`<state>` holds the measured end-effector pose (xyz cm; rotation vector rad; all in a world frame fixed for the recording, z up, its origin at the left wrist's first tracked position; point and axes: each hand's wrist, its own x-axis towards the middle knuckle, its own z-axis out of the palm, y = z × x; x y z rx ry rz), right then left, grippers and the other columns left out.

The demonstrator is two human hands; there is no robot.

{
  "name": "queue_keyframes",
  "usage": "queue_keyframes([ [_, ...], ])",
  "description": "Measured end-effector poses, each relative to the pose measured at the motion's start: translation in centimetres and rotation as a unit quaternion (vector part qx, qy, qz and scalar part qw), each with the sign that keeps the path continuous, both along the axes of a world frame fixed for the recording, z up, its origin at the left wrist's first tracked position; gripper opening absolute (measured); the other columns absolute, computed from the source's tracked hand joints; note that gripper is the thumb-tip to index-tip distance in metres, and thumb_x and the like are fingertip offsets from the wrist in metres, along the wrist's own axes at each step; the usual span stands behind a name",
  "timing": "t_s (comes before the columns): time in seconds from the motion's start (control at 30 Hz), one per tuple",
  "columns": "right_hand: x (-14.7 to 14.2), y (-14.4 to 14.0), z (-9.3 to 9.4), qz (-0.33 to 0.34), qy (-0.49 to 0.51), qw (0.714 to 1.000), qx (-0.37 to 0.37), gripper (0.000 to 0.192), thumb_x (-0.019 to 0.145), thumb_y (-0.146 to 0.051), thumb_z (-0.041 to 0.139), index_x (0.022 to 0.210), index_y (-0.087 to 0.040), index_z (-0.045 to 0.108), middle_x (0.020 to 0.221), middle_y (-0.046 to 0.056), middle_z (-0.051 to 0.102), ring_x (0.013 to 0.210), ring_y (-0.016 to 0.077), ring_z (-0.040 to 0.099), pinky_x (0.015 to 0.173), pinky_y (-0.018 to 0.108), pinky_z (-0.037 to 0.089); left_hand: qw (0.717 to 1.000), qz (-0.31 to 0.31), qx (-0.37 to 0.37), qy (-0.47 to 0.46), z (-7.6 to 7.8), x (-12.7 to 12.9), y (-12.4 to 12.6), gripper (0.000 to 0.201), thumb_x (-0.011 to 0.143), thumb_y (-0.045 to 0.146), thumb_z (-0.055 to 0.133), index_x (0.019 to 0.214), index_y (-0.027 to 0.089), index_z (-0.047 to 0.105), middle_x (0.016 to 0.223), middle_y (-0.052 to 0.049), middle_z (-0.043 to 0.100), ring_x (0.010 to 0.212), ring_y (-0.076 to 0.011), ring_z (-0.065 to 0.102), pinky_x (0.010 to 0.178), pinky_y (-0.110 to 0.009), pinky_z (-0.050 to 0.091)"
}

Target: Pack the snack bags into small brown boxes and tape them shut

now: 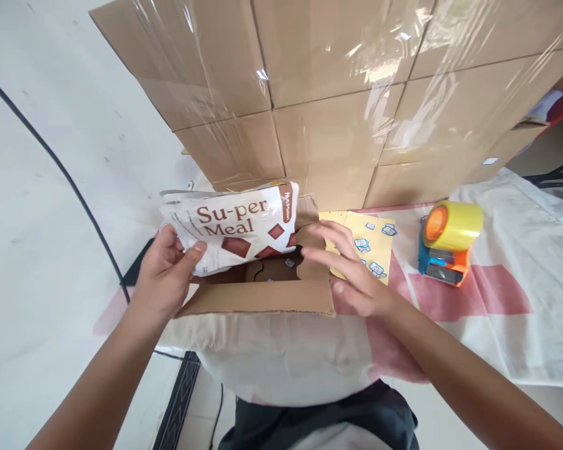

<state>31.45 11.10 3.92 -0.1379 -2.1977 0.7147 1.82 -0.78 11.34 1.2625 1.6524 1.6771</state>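
Observation:
My left hand (171, 265) grips the left end of a few white pouches (237, 228) lettered "Su-per Meal", thumb on the front. They are held tilted over an open cardboard box (258, 299), overlapping its mouth. Small stickers and a dark curved mark show inside the box. At the box's right side, my right hand (347, 262) has its fingers stretched out along the flap, with nothing held in them. Just beyond that hand lies a yellow sheet (370, 225) with several small blue-edged stickers.
Stacked cardboard boxes (333, 131) wrapped in clear film stand behind. On the right, a tape dispenser (443, 269) carries a roll of yellow tape (457, 225). The table has a white and pink cloth (492, 337). A black cable (56, 159) hangs along the left wall.

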Motion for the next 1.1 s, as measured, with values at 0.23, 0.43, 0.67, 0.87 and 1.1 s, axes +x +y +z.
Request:
queue_keyframes([
  [0.23, -1.0, -0.2, 6.1, 0.02, -0.236, 0.961, 0.14, 0.04, 0.102, -0.036, 0.033, 0.099, -0.018, 0.069, 0.087, 0.009, 0.064, 0.104, 0.0277, 0.046, 0.093, 0.052, 0.034, 0.997, 0.031, 0.017, -0.069, -0.2, 0.1, -0.5, 0.038, 0.074, 0.032, 0.087, 0.105, 0.025, 0.066, 0.105, -0.001, 0.073, 0.099, -0.0224, 0.07, 0.078, -0.03, 0.062],
  [0.43, 0.1, 0.2, 2.8, -0.043, -0.006, 0.996, 0.077, 0.036, 0.095, -0.045, 0.048, 0.125, -0.025, 0.042, 0.11, 0.009, 0.049, 0.105, 0.0273, 0.044, 0.088, 0.047, 0.04, 0.998, -0.008, -0.054, -0.044, -1.1, -0.5, -0.4, 0.048, 0.081, 0.039, 0.08, 0.122, 0.023, 0.061, 0.116, -0.007, 0.073, 0.105, -0.0263, 0.07, 0.085, -0.038, 0.062],
  [0.67, -0.1, 0.4, 0.0, -0.101, 0.133, 0.986, -0.003, 0.028, 0.091, -0.043, 0.049, 0.109, -0.029, 0.033, 0.097, 0.005, 0.039, 0.094, 0.0253, 0.045, 0.08, 0.045, 0.041, 0.987, -0.067, -0.108, 0.097, -1.6, 1.1, 0.7, 0.029, 0.093, 0.041, 0.062, 0.116, 0.023, 0.06, 0.109, -0.006, 0.072, 0.105, -0.025, 0.068, 0.093, -0.041, 0.057],
  [0.87, -0.1, 0.1, -0.2, -0.126, 0.135, 0.983, -0.018, 0.025, 0.091, -0.038, 0.049, 0.106, -0.029, 0.032, 0.099, 0.005, 0.041, 0.093, 0.0254, 0.046, 0.079, 0.045, 0.042, 0.865, -0.08, -0.232, 0.438, 0.2, 0.5, 2.8, 0.031, 0.086, 0.033, 0.06, 0.116, 0.026, 0.067, 0.131, -0.01, 0.067, 0.139, -0.044, 0.048, 0.116, -0.069, 0.03],
  [1.1, -0.1, 0.0, -1.0, -0.178, 0.119, 0.977, -0.002, 0.039, 0.091, -0.035, 0.049, 0.128, -0.031, 0.036, 0.119, 0.011, 0.049, 0.115, 0.0308, 0.051, 0.095, 0.057, 0.046, 0.83, -0.144, -0.138, 0.521, 3.1, 0.8, 1.2, 0.046, 0.099, 0.024, 0.038, 0.141, 0.031, 0.057, 0.141, -0.001, 0.063, 0.129, -0.0298, 0.057, 0.118, -0.054, 0.034],
])
